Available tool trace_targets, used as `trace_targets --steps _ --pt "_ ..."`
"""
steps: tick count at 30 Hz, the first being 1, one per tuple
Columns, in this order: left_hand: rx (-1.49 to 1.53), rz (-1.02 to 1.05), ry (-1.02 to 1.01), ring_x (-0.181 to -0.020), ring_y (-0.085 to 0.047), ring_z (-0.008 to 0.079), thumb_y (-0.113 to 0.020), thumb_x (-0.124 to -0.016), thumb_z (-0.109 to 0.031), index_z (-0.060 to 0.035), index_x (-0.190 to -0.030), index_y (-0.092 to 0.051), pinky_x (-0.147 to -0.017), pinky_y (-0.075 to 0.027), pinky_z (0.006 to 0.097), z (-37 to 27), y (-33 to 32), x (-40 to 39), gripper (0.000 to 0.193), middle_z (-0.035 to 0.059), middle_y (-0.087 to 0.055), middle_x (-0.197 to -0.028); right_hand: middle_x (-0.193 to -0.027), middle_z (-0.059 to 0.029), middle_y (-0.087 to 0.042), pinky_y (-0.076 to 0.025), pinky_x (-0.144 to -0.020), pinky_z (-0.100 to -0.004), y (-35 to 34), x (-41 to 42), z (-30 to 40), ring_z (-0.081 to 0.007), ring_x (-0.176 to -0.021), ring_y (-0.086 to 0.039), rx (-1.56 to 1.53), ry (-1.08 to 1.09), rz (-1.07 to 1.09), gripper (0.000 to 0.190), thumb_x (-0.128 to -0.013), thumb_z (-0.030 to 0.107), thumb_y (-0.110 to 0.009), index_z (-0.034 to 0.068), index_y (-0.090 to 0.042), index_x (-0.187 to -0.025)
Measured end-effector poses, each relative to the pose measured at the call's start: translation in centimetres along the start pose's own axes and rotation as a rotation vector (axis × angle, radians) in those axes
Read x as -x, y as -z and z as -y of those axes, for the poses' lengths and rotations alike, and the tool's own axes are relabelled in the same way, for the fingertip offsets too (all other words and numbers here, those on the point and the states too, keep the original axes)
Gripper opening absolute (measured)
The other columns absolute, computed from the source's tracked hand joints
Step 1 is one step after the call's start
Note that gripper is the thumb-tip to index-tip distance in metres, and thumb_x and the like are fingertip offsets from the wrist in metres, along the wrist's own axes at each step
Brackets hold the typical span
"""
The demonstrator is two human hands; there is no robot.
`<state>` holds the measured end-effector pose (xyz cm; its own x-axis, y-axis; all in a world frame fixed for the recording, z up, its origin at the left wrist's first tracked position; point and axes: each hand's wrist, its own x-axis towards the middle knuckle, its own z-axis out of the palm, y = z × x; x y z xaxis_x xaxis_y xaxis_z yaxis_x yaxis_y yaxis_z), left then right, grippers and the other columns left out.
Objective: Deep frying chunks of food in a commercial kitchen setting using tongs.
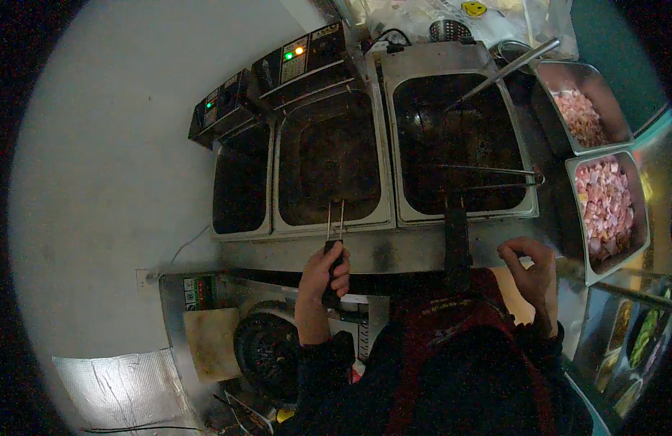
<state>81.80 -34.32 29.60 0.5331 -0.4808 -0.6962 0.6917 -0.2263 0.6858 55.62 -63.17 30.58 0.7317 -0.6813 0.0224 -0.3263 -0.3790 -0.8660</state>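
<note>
My left hand (322, 278) grips the black handle (331, 294) of a frying basket. Two metal rods run from it over the front rim of the middle fryer vat (330, 158); the basket itself is lost in the dark. My right hand (532, 275) is raised near the right fryer vat (461, 141), fingers loosely bent, with nothing visible in it. Another black basket handle (457, 242) sticks out over that vat's front edge. Metal tongs (499, 177) lie across its right rim, and a long metal utensil handle (510, 68) slants out of its back right corner.
Two steel pans of raw cut meat, a near one (605, 210) and a far one (581, 117), stand at the right. Fryer control boxes (300, 62) with lit lamps line the back. A narrow left vat (243, 180) adjoins the wall. Food trays (646, 338) sit lower right.
</note>
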Motion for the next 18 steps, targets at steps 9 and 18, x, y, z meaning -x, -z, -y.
trace_targets --steps 9,18 --pt "0.016 0.016 0.002 -0.039 -0.037 0.0104 -0.054 -0.1 -0.036 -0.0064 -0.096 -0.052 -0.035 -0.035 0.0298 -0.1 -0.1 0.0 0.03 -0.0012 -0.04 -0.057 -0.084 -0.0118 -0.072 -0.052 -0.072 -0.0305 0.0 0.0 0.3 -0.0185 -0.078 -0.068 0.037 -0.016 -0.001 0.009 -0.084 0.008 -0.071 0.0 -0.072 -0.088" --pt "-0.008 0.012 0.007 -0.039 -0.037 0.0108 -0.053 -0.1 -0.037 -0.0059 -0.096 -0.052 -0.035 -0.034 0.0305 -0.3 -0.1 0.1 0.031 -0.001 -0.039 -0.058 -0.085 -0.0126 -0.072 -0.052 -0.071 -0.0306 -0.1 -0.1 0.2 -0.019 -0.078 -0.068 0.005 -0.008 0.015 0.009 -0.083 0.007 -0.071 -0.001 -0.072 -0.089"
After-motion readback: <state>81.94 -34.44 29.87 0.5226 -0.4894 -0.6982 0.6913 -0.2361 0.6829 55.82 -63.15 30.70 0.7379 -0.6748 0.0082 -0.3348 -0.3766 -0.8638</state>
